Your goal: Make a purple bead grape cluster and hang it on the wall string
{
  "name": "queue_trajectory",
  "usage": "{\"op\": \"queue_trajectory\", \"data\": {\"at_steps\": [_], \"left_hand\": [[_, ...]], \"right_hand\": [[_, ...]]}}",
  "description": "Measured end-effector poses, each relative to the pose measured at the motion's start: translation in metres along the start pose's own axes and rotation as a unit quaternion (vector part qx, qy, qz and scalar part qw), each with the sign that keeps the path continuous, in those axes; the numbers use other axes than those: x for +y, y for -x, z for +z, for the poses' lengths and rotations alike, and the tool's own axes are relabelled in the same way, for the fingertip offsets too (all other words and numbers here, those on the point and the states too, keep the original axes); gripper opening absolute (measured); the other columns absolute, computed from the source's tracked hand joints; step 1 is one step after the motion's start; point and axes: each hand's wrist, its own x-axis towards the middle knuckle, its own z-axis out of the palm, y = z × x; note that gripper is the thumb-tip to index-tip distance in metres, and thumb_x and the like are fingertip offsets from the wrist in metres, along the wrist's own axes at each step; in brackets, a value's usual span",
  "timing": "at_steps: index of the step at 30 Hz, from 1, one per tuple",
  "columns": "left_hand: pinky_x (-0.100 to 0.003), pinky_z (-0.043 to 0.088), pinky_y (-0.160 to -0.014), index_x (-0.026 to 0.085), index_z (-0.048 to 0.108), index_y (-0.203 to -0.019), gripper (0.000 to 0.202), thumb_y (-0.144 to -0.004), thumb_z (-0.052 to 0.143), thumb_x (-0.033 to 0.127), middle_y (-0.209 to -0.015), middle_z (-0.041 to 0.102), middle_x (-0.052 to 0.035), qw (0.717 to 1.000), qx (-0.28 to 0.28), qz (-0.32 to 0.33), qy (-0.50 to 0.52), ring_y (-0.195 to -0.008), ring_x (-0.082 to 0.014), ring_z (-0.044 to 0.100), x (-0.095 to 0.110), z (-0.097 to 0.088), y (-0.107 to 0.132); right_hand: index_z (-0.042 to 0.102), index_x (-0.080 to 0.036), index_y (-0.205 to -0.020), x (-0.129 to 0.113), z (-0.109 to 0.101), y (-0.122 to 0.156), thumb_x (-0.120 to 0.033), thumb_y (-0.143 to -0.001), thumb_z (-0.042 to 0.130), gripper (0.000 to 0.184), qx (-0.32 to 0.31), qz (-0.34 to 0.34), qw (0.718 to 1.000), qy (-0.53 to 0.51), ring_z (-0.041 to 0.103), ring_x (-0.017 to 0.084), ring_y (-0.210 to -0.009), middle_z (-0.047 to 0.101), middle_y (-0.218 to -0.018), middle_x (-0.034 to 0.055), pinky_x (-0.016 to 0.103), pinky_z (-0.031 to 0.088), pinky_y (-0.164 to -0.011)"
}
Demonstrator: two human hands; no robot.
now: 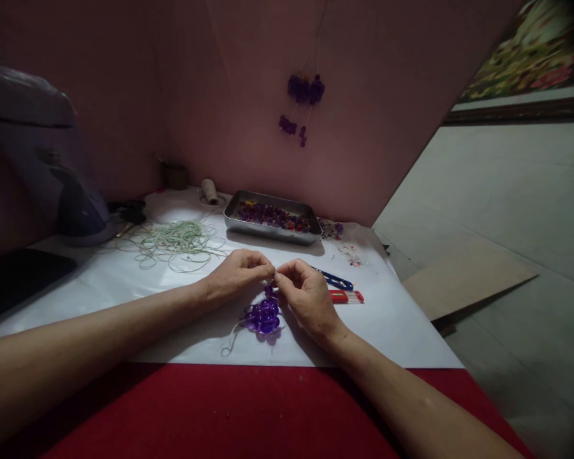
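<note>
A cluster of translucent purple plastic beads (263,317) lies already strung on the white-covered bench (387,319), with a thin white cord (230,341) trailing from it. Just above it, the left hand (236,273) and the right hand (303,296) meet fingertip to fingertip, each apparently pinching that cord. The work looks partway done: the shallow metal tray (268,234) behind holds many loose beads.

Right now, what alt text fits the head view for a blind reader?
The left hand and right hand meet fingertip to fingertip above a purple bead cluster on a white sheet; a metal tray of beads sits behind.
</note>
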Motion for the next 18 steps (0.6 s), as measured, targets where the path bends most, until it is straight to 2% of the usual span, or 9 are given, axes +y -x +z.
{"op": "queue_trajectory", "data": {"at_steps": [6, 18], "left_hand": [[-0.027, 0.039, -0.061, 0.015, 0.059, -0.066, 0.018, -0.068, 0.063, 0.033, -0.064, 0.055, 0.0006, 0.999, -0.004, 0.012, 0.051, -0.062, -0.0131, 0.048, -0.0064, 0.0005, -0.0020], [-0.027, 0.041, -0.060, 0.015, 0.061, -0.064, 0.018, -0.070, 0.063, 0.032, -0.064, 0.059, -0.0011, 0.998, -0.008, 0.026, 0.053, -0.062, -0.0131, 0.050, -0.0094, 0.0003, -0.0030]], "right_hand": [[0.057, -0.018, -0.070, 0.0036, -0.0001, -0.0008, -0.028, -0.080, 0.060, 0.014, -0.005, -0.004, 1.000, -0.005, 0.055, 0.015, -0.059, 0.061, -0.065, 0.0017, 0.028, 0.045, -0.056], [0.058, -0.018, -0.079, 0.0042, -0.0004, 0.0003, -0.025, -0.081, 0.057, 0.008, -0.018, 0.000, 0.999, -0.034, 0.054, 0.013, -0.053, 0.062, -0.069, 0.0010, 0.028, 0.044, -0.055]]}}
